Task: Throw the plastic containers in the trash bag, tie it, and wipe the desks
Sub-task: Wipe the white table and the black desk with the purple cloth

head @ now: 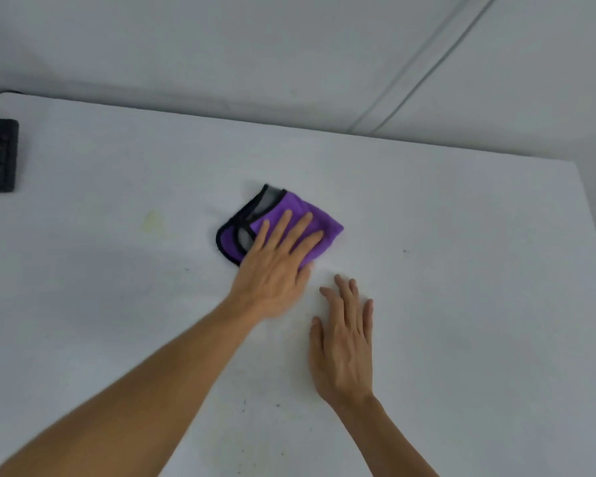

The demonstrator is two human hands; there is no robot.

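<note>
Two hands lie flat on the desk: the left hand presses spread fingers on the purple cloth, and the right hand, open and empty, rests just beside it.

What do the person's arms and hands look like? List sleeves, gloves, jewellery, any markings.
Both arms are bare as far up as the frame shows; no sleeve enters view. The left hand and right hand wear no gloves. No ring shows on the fingers, and no watch or band on either wrist. No markings are visible, though the left hand is motion-blurred, so fine detail there cannot be told.
</note>
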